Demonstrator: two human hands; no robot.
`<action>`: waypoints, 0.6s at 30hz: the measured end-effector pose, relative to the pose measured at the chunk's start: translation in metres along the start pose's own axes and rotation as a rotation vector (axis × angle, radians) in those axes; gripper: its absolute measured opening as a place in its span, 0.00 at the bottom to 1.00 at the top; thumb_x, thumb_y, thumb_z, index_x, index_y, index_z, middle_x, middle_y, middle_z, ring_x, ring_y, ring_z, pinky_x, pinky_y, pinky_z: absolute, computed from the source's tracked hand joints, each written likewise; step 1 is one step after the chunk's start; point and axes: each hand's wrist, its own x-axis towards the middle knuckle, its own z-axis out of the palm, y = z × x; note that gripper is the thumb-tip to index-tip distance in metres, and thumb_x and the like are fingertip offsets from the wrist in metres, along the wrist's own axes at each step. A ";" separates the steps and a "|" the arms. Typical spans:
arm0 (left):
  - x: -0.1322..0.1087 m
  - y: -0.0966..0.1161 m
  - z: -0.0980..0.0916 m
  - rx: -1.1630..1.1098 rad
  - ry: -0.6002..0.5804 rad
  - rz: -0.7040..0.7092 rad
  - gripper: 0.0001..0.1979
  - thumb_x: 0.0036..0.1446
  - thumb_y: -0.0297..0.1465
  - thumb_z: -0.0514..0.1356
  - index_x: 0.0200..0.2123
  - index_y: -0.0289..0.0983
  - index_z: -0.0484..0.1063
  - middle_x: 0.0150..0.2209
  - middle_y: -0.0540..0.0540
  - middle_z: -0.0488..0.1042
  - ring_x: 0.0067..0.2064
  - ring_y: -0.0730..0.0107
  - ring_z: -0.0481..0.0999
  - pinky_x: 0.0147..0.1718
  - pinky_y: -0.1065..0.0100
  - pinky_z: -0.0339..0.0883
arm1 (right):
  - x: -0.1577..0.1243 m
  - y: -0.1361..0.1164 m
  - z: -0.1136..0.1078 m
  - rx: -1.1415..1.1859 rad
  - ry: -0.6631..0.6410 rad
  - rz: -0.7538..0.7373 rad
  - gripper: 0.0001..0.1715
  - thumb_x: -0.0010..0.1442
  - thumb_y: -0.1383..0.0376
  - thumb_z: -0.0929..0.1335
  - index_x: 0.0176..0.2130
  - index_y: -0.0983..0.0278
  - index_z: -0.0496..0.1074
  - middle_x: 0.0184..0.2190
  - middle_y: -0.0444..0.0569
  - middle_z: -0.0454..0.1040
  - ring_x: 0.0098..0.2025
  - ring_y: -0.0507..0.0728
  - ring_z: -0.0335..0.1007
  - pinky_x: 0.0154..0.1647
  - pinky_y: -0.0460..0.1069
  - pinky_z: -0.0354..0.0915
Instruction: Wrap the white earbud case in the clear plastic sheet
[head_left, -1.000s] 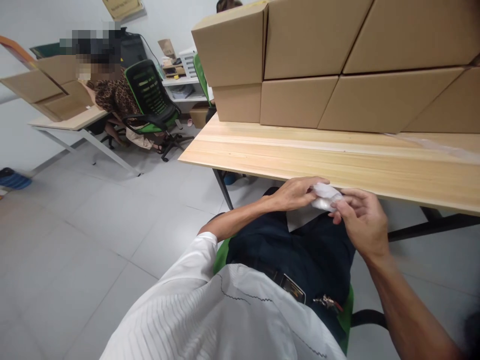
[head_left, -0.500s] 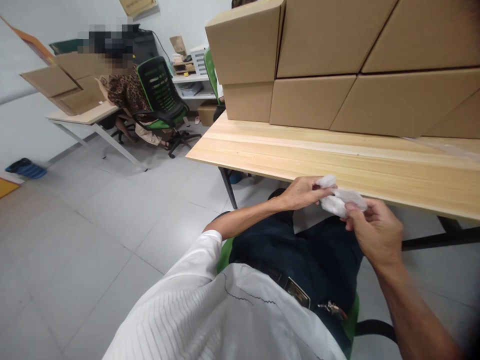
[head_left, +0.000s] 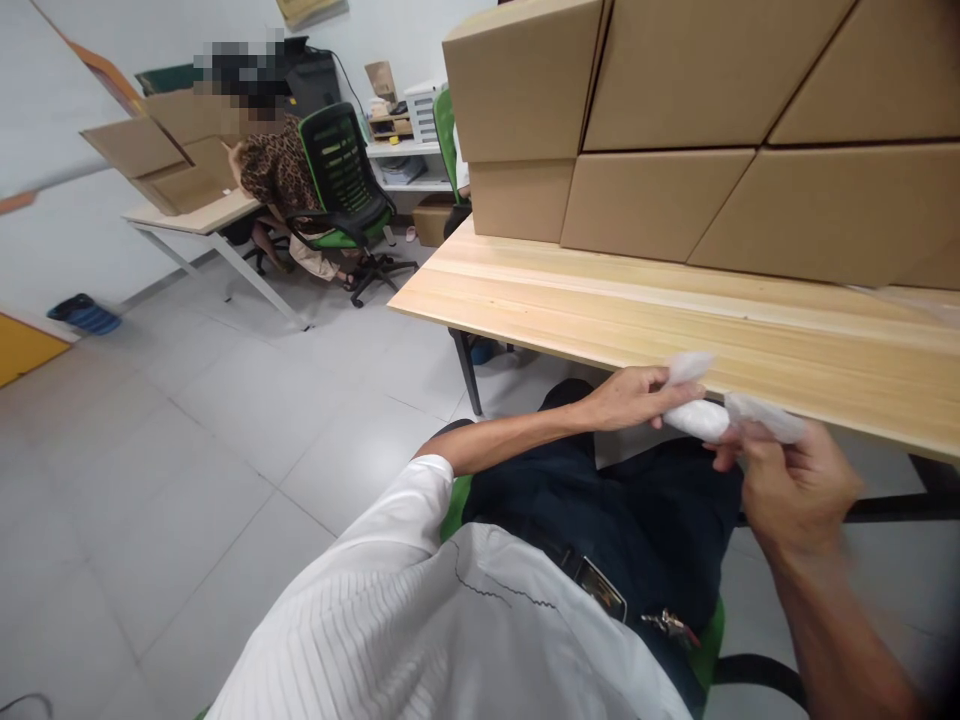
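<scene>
A small white bundle point(head_left: 697, 419) in thin, translucent white wrapping hangs between my two hands, just in front of the table's near edge and above my lap. My left hand point(head_left: 630, 398) pinches its left end, and a loose flap of the wrapping stands up past the fingers. Fingers of my right hand point(head_left: 799, 480) are closed on the other end, where a second loose flap point(head_left: 772, 415) spreads toward the table. What lies inside the wrapping cannot be made out.
Brown cardboard boxes point(head_left: 660, 205) are stacked along the back of the wooden table point(head_left: 525, 300). Left of it, another person point(head_left: 270, 165) sits at a smaller desk point(head_left: 202, 215) with an open carton, beside a green-black chair point(head_left: 337, 180). A blue bin point(head_left: 86, 315) stands by the wall.
My hands have moved apart, the right one further rightward. The white wrapping between them is pulled longer, its flaps more spread. The camera view has shifted slightly left.
</scene>
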 end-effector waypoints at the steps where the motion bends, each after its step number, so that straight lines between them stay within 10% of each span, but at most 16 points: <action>1: -0.002 0.001 -0.001 0.006 -0.013 -0.015 0.33 0.72 0.63 0.73 0.47 0.35 0.84 0.37 0.50 0.80 0.32 0.75 0.78 0.35 0.68 0.69 | 0.000 0.001 0.001 0.019 0.001 -0.020 0.08 0.71 0.55 0.77 0.39 0.54 0.82 0.23 0.44 0.79 0.27 0.65 0.80 0.39 0.61 0.75; 6: -0.005 -0.001 -0.005 -0.110 -0.095 -0.069 0.38 0.66 0.61 0.80 0.60 0.35 0.84 0.42 0.45 0.88 0.30 0.74 0.82 0.35 0.68 0.76 | -0.002 0.000 0.008 0.107 -0.025 -0.048 0.13 0.77 0.52 0.76 0.44 0.59 0.83 0.27 0.44 0.82 0.28 0.61 0.81 0.39 0.58 0.76; 18: -0.005 0.009 -0.020 -0.272 0.101 0.028 0.33 0.63 0.62 0.81 0.50 0.38 0.86 0.37 0.50 0.86 0.24 0.74 0.81 0.28 0.69 0.77 | 0.019 0.001 0.031 0.433 0.113 0.024 0.26 0.77 0.39 0.78 0.41 0.56 0.84 0.38 0.50 0.91 0.21 0.56 0.79 0.24 0.55 0.81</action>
